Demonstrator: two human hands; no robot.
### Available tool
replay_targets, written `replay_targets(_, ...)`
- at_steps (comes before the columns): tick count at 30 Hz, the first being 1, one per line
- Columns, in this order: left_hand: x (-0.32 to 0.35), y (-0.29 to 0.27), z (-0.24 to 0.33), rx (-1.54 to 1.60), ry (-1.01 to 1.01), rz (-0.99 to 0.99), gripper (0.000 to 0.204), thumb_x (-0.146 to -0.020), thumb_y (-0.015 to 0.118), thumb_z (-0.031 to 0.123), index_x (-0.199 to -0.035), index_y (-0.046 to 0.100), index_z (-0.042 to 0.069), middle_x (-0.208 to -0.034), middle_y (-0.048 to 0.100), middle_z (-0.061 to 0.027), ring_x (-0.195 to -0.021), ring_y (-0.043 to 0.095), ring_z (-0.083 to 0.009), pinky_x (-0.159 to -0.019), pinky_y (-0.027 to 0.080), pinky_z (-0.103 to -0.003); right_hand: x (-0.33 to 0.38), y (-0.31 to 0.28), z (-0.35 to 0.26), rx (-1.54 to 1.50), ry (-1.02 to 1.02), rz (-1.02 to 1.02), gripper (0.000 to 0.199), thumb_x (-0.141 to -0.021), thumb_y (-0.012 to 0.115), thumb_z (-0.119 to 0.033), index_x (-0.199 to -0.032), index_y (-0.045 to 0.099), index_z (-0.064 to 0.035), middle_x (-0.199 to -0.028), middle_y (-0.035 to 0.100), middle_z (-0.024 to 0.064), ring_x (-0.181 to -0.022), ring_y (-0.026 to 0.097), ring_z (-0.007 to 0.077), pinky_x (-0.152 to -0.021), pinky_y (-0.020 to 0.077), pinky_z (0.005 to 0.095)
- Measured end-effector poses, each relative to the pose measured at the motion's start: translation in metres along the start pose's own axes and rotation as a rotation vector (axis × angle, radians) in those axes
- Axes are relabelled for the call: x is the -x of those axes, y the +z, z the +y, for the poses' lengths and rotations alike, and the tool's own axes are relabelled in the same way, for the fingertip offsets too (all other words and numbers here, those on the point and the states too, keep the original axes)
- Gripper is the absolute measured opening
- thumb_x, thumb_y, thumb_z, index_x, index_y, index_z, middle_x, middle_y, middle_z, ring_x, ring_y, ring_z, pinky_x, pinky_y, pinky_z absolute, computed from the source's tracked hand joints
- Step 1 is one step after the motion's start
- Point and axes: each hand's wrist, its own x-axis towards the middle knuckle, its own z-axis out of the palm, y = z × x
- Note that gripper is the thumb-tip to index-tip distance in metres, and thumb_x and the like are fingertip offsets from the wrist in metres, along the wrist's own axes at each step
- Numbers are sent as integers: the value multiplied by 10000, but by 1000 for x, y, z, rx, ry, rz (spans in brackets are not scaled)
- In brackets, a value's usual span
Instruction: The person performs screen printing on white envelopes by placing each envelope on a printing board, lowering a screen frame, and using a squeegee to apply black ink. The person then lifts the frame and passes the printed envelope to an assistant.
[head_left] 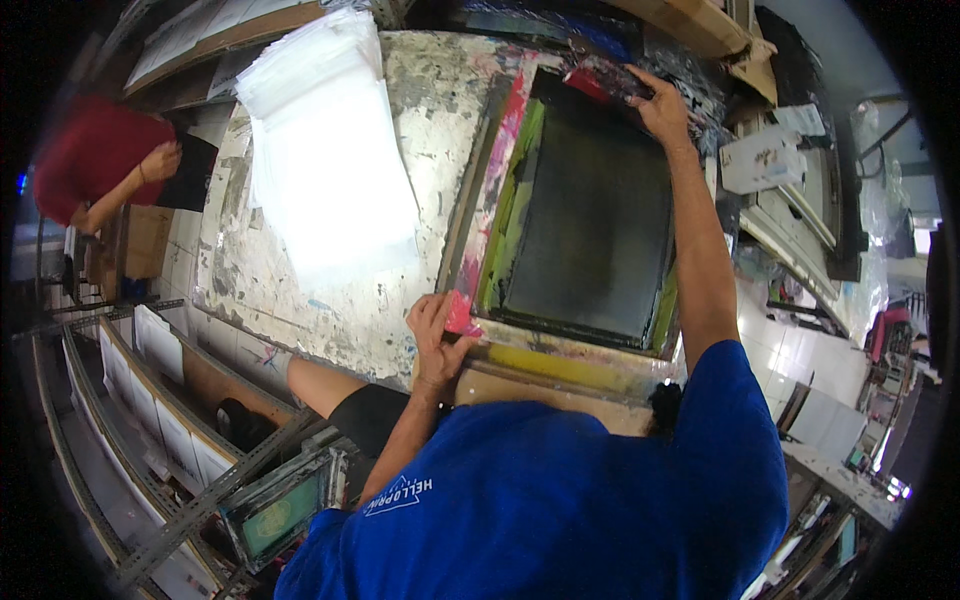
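Note:
A silk-screen frame [495,200] lies on the worn, paint-stained table [430,100], its edges smeared with pink, green and black ink. Dark mesh [600,230] fills its middle. My left hand [435,335] grips the near left corner of the frame, where the wood is bright pink. At the far end, my right hand [662,110] is closed on a dark, ink-covered squeegee [605,82] with some red on it. The squeegee's lower edge is hard to make out. A tall stack of white sheets [330,170] rests on the table to the left of the frame.
Another person [110,165] in a dark red top stands beyond the table's left side. Shelves with white sheets [160,345] are at lower left, beside a smaller green-meshed frame [285,510]. A white box-like object [762,158] and cardboard [690,25] crowd the right and far sides.

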Motion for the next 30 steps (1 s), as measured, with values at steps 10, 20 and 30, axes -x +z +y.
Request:
replay_targets(10, -3, -5, 25, 225, -19, 203, 729, -637, 912, 205, -1278, 644, -13, -1229, 589, -167, -1177, 513, -324, -1030, 408, -409, 188, -59, -175, -276, 252, -174, 687, -747, 778, -6, -1398, 626, -165, -1369, 649, 148, -1223, 636, 270, -1061, 458, 342)
replay_targets(20, -119, -40, 142, 562, 76, 548, 746, -751, 799, 100, -1406, 494, -85, -1375, 546, -147, -1232, 544, -234, -1063, 423, -343, 190, -144, -326, 518, -271, -9, 585, -742, 740, -249, -1323, 672, -249, -864, 648, 141, -836, 660, 340, -752, 503, 454)
replay_targets(30, -294, 92, 61, 528, -25, 82, 498, -934, 722, 307, -1335, 612, 32, -1088, 650, -124, -1094, 607, -246, -993, 455, -390, 72, -210, -345, 142, -323, -4, 401, -768, 614, -219, -1057, 774, 8, -874, 760, 197, -681, 691, 261, -686, 562, 374)
